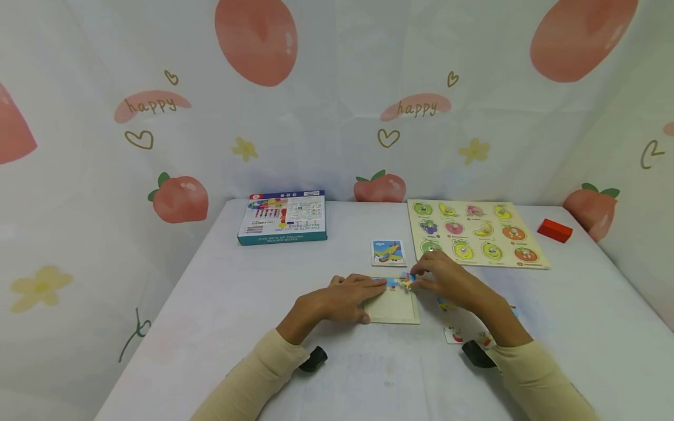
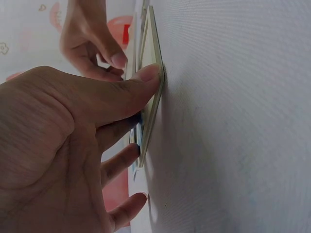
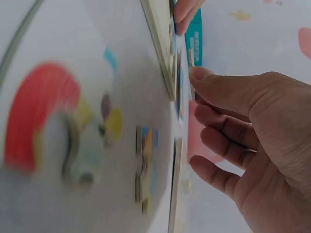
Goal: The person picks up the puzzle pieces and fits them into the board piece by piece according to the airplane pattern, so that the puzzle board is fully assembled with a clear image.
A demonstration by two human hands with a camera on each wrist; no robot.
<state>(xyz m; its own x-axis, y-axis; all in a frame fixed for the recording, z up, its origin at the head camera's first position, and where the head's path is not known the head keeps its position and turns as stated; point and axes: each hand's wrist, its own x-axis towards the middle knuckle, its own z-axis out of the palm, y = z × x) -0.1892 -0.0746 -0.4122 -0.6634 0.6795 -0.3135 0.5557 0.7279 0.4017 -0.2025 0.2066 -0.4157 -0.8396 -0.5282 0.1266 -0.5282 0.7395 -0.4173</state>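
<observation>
A shallow wooden jigsaw tray [image 1: 392,310] lies flat on the table, with blue puzzle pieces [image 1: 392,283] along its far side. The fingers of my left hand [image 1: 344,297] stretch over its far left part and rest on those pieces. In the left wrist view, the left thumb [image 2: 148,74] presses on the tray's rim. Thumb and forefinger of my right hand [image 1: 447,280] pinch a small jigsaw piece [image 1: 409,278] at the tray's far right corner. Beyond the tray lies a yellow airplane picture [image 1: 388,252].
Loose jigsaw pieces [image 1: 454,334] lie under and beside the right forearm. A fruit knob board [image 1: 479,234] is at the back right, near a red block [image 1: 554,230]. At the back left is a flat box [image 1: 282,219]. A printed curtain [image 1: 337,117] hangs behind the table.
</observation>
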